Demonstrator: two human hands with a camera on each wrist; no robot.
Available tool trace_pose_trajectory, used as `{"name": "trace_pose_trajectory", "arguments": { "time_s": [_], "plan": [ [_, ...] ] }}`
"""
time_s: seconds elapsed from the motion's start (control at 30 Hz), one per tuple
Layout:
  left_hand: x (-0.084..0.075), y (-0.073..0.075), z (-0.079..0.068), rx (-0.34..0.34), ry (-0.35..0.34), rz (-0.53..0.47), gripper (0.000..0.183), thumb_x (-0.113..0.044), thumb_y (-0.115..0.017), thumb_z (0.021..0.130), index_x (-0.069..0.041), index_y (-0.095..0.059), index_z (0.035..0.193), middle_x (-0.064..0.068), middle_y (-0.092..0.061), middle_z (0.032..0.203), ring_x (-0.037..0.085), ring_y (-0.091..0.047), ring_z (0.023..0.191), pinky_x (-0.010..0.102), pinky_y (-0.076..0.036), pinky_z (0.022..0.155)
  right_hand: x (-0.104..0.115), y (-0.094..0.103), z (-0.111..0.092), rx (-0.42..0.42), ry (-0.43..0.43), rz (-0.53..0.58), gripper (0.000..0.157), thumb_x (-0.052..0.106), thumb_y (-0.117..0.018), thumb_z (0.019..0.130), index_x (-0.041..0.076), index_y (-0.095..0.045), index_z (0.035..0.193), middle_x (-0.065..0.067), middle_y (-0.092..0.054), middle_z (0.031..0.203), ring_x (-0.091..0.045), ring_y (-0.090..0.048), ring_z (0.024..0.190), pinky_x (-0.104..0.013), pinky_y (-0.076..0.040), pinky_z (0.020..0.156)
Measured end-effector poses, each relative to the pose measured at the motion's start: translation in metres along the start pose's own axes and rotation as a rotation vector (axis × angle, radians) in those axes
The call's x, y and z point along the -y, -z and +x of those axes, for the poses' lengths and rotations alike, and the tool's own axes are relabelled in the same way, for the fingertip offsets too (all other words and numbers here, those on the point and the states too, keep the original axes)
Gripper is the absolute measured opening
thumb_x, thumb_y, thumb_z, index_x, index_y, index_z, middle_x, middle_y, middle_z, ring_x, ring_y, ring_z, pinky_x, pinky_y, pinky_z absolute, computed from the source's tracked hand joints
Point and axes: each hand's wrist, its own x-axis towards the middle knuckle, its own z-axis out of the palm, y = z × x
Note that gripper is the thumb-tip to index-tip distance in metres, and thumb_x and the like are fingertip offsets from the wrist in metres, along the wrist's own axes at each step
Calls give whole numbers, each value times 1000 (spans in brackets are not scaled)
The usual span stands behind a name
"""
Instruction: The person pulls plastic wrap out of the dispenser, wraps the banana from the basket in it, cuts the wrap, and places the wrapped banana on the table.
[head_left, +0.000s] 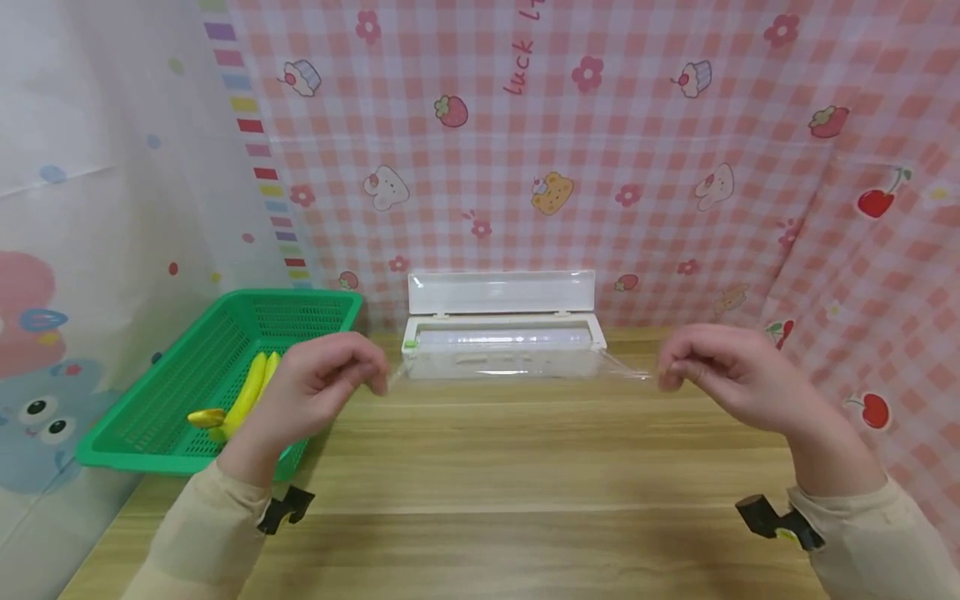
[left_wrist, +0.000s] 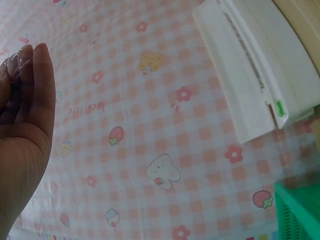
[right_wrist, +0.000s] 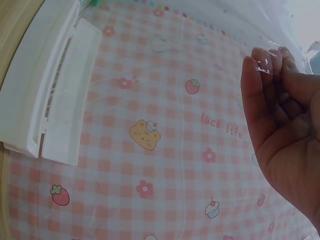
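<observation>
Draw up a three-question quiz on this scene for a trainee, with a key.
1. What do the left hand and right hand both pinch?
2. True or false: the white dispenser is closed.
3. In the head view, where does the green basket stand? A. Right of the dispenser. B. Left of the dispenser. C. On top of the dispenser.

Key:
1. Clear cling film.
2. False; the lid stands open.
3. B.

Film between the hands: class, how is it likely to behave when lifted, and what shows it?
The film is probably floppy and light, looking thin enough to see through. It may bunch easily, since creases show near the right hand.
</observation>
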Motion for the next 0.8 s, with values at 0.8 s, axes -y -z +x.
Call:
{"name": "trace_pose_trajectory", "arguments": {
  "time_s": [0.8],
  "plan": [
    [2, -22, -52, 118, 110, -210, 31, 22, -53, 90, -6, -64, 98, 5, -66, 83, 16, -64, 75, 25, -56, 63, -6, -39, -37, 149, 92, 174, 13, -3, -60, 95, 10, -63, 97, 1, -64, 88, -10, -62, 75, -17, -51, 65]
  ]
}}
